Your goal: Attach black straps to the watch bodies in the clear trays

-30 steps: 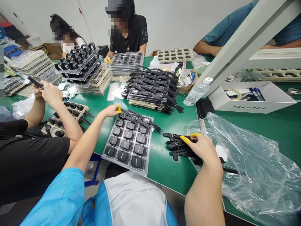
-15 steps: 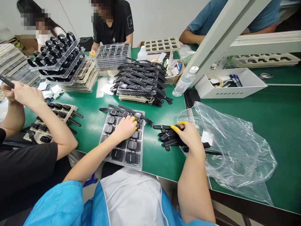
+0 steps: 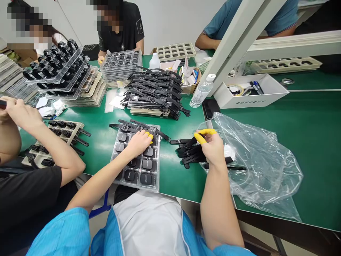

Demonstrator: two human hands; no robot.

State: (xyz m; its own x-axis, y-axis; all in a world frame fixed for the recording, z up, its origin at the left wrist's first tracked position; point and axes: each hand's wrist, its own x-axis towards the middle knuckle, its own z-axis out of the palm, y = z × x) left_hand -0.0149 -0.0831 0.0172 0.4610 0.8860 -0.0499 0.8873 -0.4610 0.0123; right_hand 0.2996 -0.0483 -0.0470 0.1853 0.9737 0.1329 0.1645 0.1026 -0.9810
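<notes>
Two hands on my feed: left hand [image 3: 140, 142] over the clear tray [image 3: 157, 170], grip I cannot tell; right hand [image 3: 213, 146], right of it, pinching black straps [image 3: 190, 151].

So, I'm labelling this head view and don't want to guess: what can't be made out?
- Under the left hand: its own back hides what the fingers touch.
- Lettering on the black squares: too small.
- Dark item at the co-worker's hands: cut off by the left edge.
- Bottom of the white box: hidden by its front wall.
</notes>
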